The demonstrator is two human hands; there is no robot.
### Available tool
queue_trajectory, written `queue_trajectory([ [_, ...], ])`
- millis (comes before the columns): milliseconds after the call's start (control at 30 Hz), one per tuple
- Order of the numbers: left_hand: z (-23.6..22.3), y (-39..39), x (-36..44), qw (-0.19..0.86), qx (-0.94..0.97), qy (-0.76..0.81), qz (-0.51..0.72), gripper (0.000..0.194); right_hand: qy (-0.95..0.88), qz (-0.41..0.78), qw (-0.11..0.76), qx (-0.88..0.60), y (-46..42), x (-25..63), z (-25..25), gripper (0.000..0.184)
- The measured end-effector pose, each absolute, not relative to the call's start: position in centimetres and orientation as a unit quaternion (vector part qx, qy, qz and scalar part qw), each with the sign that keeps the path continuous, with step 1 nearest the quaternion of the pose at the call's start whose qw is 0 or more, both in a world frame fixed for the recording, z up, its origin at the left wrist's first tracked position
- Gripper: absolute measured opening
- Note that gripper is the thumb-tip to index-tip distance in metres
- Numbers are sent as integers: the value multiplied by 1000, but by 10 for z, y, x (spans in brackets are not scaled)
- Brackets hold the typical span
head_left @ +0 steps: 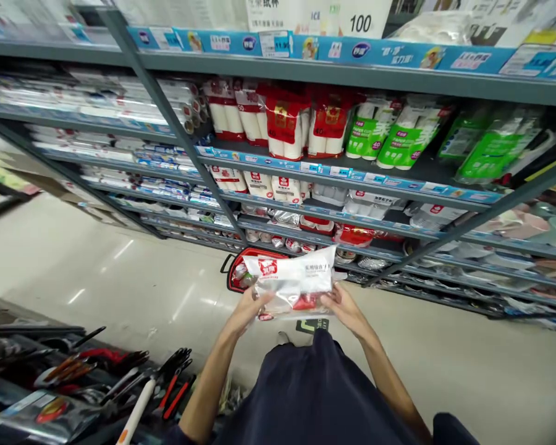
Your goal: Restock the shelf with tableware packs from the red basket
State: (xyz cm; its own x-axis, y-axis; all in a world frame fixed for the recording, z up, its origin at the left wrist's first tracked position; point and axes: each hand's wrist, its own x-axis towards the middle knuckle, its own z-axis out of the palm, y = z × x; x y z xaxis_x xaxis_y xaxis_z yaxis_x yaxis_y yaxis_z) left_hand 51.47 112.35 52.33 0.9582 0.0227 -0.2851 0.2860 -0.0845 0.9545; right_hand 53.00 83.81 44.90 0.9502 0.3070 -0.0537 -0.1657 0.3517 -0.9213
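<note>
Fingers (265, 300) of the left hand (247, 310) and the right hand (347, 307) grip the two sides of a shiny white bag (296, 284). The bag is in the middle, up above the floor (157, 284). It hides part of a red basket (264, 251) just past it, by the far shelves (306, 67). Up there sit red packs (285, 117) and, more to the right, green packs (405, 133) of paper cups. Near on the left are tools (176, 398) with long handles.

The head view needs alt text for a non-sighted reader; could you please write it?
A person's left hand and right hand hold a plastic package. Beyond it are a red basket and store shelves with packaged cups; utensils lie lower left.
</note>
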Motion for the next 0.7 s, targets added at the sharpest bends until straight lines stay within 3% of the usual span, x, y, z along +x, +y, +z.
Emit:
queue_trajectory([
  [167,558,1079,471,525,839,66,-131,69,-51,184,816,-546,828,500,389,79],
  [267,580,1073,462,489,856,85,-143,66,-42,177,853,-490,834,483,373,74],
  [400,585,1086,469,535,828,51,-162,66,-60,156,874,-456,840,482,386,65],
  [600,555,1117,512,585,800,128,-37,76,13,87,864,-495,845,519,425,78],
  [700,551,1149,538,658,743,114,-51,77,25,55,855,-516,860,541,448,72],
])
